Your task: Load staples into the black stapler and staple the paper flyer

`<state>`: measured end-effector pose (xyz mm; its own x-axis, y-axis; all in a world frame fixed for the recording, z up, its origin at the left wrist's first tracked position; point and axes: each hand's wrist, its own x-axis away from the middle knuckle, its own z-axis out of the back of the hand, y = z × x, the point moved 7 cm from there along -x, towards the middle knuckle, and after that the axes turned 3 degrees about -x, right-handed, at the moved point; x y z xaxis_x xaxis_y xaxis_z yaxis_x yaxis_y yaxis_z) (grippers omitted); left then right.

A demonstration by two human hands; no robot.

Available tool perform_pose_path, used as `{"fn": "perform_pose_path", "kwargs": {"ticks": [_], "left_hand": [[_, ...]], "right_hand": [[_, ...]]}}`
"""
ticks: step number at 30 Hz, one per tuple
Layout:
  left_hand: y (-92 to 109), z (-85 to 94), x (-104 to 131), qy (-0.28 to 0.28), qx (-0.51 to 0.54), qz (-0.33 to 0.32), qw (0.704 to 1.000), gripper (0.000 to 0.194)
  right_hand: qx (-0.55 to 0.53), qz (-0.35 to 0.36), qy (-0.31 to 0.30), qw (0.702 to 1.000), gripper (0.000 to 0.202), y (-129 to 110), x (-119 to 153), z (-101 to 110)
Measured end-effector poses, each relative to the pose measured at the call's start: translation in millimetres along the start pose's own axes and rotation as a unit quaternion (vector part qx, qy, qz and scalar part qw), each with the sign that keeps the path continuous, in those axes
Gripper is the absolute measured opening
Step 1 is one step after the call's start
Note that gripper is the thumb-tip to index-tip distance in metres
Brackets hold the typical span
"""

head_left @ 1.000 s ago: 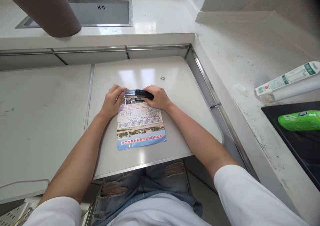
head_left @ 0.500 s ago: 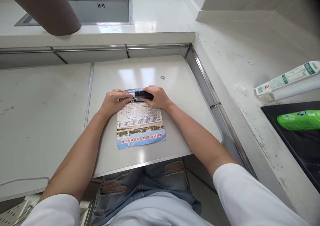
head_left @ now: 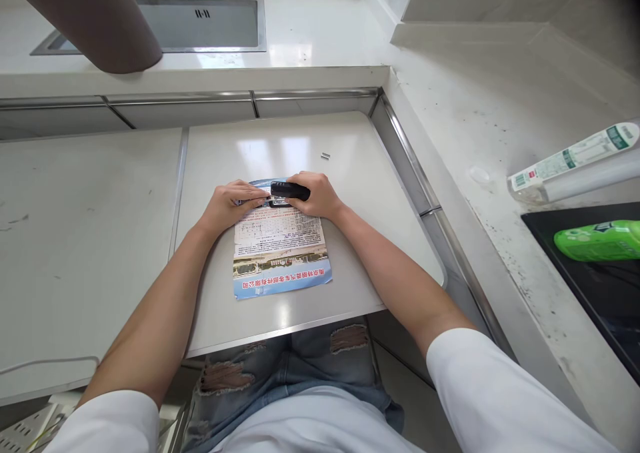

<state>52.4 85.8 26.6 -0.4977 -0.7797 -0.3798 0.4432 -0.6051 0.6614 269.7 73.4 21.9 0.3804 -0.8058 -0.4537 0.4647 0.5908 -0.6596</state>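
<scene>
A black stapler (head_left: 290, 190) lies over the top part of a printed sheet (head_left: 280, 264), its silvery inside showing between the upper and lower halves. My right hand (head_left: 319, 195) is wrapped around the stapler's right end. From the left, my left hand (head_left: 234, 203) pinches at the stapler's other end with thumb and fingers together; the fingertips hide exactly which part they grip. The sheet has a blue border, dense text and a strip of picture, and lies flat on the white table (head_left: 280, 313). Beyond my right hand rest two small staple strips (head_left: 325, 155).
A sink (head_left: 210, 29) and a brown cylinder (head_left: 125, 39) are on the far counter. On the right counter are a clear plastic package (head_left: 575, 163) and a green bottle (head_left: 600, 241) on a black panel (head_left: 575, 229). A white cable (head_left: 50, 362) lies at lower left.
The stapler and my right hand have shifted very slightly right. My left fingertips have moved a little the same way. The sheet and staple strips stay put.
</scene>
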Motion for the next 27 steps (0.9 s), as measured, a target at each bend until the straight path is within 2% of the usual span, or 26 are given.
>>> {"fn": "perform_pose_path", "kwargs": {"ticks": [4, 10, 13, 16, 20, 27], "left_hand": [[5, 1.2, 0, -0.004, 0.006, -0.004, 1.000, 0.023], [18, 17.8, 2, 0.056, 0.006, 0.011, 0.998, 0.030], [22, 18.7, 2, 0.044, 0.045, -0.009, 0.998, 0.028], [23, 16.2, 2, 0.034, 0.057, -0.020, 0.998, 0.024], [20, 7.0, 1, 0.011, 0.024, -0.005, 1.000, 0.048], [26, -9.8, -1, -0.043, -0.011, -0.043, 0.998, 0.038]], "right_hand": [[-0.061, -0.015, 0.033, 0.997, 0.033, 2, -1, 11], [-0.137, -0.044, 0.066, 0.987, 0.040, 7, -2, 21], [-0.159, -0.037, 0.066, 0.984, 0.041, 9, -1, 21], [-0.177, -0.005, 0.052, 0.983, 0.040, 6, 0, 18], [-0.183, 0.038, 0.015, 0.982, 0.038, -3, 1, 8], [-0.173, 0.094, -0.017, 0.980, 0.028, -25, 1, -8]]}}
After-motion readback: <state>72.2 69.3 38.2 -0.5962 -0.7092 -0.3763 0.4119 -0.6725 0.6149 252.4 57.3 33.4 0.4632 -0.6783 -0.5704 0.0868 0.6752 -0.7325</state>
